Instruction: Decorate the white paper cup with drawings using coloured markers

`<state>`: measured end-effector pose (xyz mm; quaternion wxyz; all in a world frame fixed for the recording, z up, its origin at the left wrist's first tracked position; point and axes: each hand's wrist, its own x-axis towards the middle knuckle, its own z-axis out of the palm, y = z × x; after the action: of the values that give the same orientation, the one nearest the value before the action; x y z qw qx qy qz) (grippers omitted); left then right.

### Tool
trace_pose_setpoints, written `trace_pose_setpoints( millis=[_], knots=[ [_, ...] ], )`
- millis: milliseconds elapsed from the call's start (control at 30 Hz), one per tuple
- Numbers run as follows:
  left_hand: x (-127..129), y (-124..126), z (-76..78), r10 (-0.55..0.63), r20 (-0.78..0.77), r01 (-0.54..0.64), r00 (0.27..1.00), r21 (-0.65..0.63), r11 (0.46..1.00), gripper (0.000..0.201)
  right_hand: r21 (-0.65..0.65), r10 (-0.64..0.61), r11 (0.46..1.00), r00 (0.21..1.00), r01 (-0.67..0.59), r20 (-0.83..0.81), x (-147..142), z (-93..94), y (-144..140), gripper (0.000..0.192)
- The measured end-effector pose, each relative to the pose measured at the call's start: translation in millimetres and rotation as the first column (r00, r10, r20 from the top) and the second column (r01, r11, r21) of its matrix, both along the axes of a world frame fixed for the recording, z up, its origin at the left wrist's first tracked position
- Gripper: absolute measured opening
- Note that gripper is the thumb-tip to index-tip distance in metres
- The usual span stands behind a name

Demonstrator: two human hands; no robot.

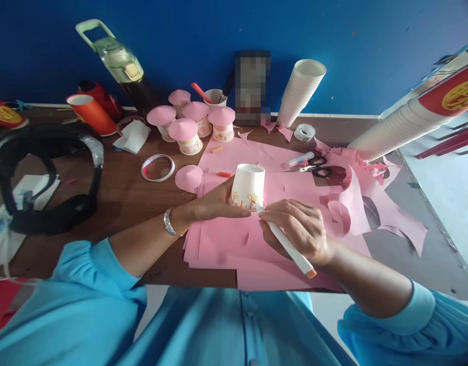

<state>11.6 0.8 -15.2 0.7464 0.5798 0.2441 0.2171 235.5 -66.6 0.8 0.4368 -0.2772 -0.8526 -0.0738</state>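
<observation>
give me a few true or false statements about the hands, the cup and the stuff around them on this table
1. The right hand holds a marker pen with its tip at the paper cup. True.
2. The left hand is lifting the cup high off the table. False: it steadies the upside-down cup, which stands on the pink paper sheets.
3. The scissors lie behind the cup, on the pink paper. True.
4. The finished pink-capped cups are stacked inside each other. False: they stand side by side near the blue wall.
5. The roll of clear tape sits on the left wrist. False: it lies on the table by the stack of white cups; the wrist wears a bracelet.
</observation>
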Motion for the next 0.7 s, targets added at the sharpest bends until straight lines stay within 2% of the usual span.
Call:
trace_pose_setpoints(
  millis=[333, 600, 700],
  knots=[
    [1.2, -0.4, 1.8, 0.009, -0.024, -0.009, 1.0, 0.012, 1.0, 0.07, 0.001, 0.024, 1.0, 1.0, -0.024, 0.011, 1.5, 3.0, -0.6, 0.024],
    [-0.4, 1.7, -0.6, 0.011, -0.009, -0.01, 1.0, 0.039, 0.999, 0.059, 0.011, 0.038, 0.999, 0.999, -0.038, 0.022, 2.2, 6.0, -0.9, 0.019],
    [-0.4, 1.3, -0.4, 0.01, -0.002, -0.01, 1.0, 0.022, 1.0, 0.06, 0.028, 0.032, 0.999, 0.999, -0.033, 0.023, 1.8, 5.1, 0.4, 0.016]
  ],
)
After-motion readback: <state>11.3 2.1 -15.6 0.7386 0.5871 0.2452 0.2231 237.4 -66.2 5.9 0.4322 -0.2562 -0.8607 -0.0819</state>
